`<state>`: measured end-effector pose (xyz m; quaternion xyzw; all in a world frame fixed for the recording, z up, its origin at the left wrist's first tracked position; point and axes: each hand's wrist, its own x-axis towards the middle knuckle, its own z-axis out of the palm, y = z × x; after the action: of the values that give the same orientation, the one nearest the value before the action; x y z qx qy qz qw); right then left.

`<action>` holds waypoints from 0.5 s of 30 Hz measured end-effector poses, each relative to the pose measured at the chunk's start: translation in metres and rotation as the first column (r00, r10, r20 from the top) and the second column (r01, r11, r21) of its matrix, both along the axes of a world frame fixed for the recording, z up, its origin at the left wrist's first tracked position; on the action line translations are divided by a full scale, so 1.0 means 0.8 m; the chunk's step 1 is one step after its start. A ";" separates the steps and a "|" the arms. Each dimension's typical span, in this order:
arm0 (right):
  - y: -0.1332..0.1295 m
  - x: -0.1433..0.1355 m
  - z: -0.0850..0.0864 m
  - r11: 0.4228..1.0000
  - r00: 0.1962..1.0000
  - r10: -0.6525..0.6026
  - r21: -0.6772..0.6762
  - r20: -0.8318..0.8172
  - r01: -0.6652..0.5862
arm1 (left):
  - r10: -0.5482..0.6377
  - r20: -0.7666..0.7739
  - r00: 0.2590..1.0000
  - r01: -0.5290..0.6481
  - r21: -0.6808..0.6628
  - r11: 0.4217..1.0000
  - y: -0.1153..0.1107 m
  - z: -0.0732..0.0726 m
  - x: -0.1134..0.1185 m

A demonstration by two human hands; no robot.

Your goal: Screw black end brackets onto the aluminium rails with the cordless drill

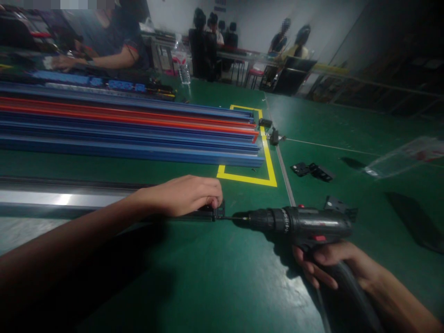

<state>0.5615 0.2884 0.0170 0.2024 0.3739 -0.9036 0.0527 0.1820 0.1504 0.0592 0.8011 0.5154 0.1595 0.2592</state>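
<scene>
My left hand (189,195) is closed at the right end of a long silver and black rail (62,199), its fingers on a small black end piece (219,212). My right hand (329,263) is wrapped round the handle of a black power drill (305,224), which lies level and points left. The thin bit (232,218) of the drill reaches the end piece under my left fingertips. Whether the bit sits in a screw is too small to tell.
Blue rails (138,148) and red rails (138,115) lie behind the left arm, ending inside yellow tape (248,179). Black brackets (312,171), a lying bottle (405,157) and an upright bottle (182,62) are on the green table (222,277). A person (118,51) works across it.
</scene>
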 end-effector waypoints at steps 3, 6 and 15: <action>0.000 0.000 0.000 1.000 1.000 0.004 -0.014 -0.009 -0.004 | -0.004 0.007 1.000 0.004 0.004 1.000 0.000 0.000 0.000; 0.000 0.001 -0.001 1.000 1.000 0.009 -0.023 -0.010 -0.009 | 0.004 0.009 1.000 -0.004 -0.002 1.000 0.000 0.000 0.001; 0.002 0.001 -0.001 0.999 1.000 0.001 -0.037 -0.012 -0.001 | 0.007 -0.004 1.000 -0.007 -0.007 1.000 0.000 0.001 0.000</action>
<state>0.5622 0.2896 0.0162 0.1959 0.3575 -0.9115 0.0547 0.1822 0.1503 0.0600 0.7986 0.5194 0.1572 0.2604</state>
